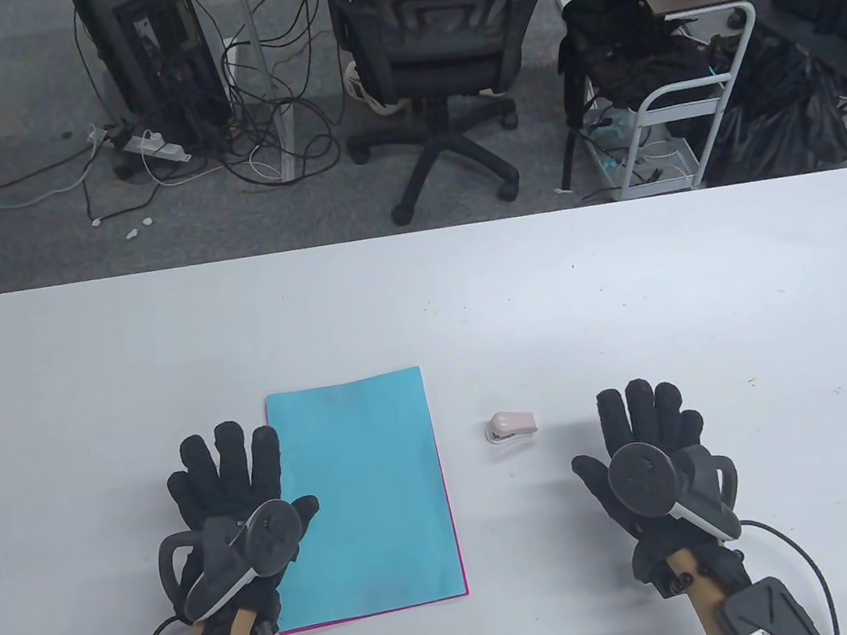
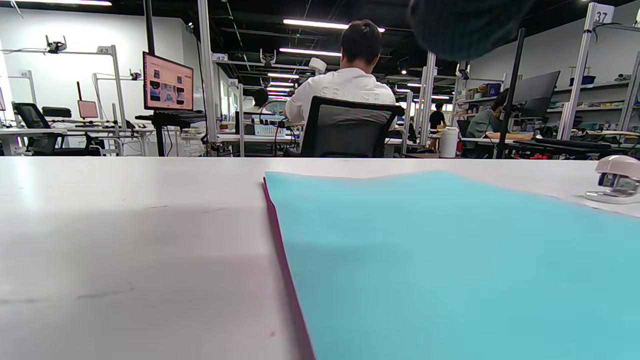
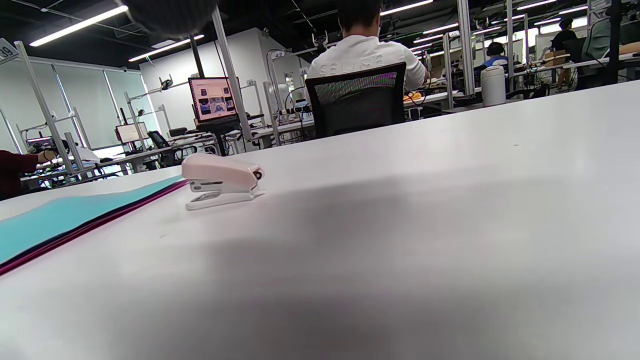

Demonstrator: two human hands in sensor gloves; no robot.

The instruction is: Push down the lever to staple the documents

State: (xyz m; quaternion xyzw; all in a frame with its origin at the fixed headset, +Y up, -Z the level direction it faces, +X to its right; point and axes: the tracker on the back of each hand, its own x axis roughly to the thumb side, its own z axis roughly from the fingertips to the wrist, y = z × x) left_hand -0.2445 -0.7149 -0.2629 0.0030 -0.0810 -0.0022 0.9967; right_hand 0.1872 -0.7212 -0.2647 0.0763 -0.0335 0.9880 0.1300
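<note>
A stack of sheets, blue on top (image 1: 366,499) with a magenta sheet showing at its edges, lies flat on the white table (image 1: 421,302). A small pale pink stapler (image 1: 510,426) stands to its right, apart from it. My left hand (image 1: 230,479) lies flat and open on the table at the stack's left edge, thumb on the blue sheet. My right hand (image 1: 647,420) lies flat and open to the right of the stapler, touching nothing else. The stack (image 2: 450,260) and stapler (image 2: 617,179) show in the left wrist view. The right wrist view shows the stapler (image 3: 222,180) and the stack's edge (image 3: 75,215).
Beyond the table's far edge stand an office chair (image 1: 434,56), a white cart with a black bag (image 1: 674,85) and loose cables on the floor (image 1: 210,143). The table holds only the sheets and the stapler.
</note>
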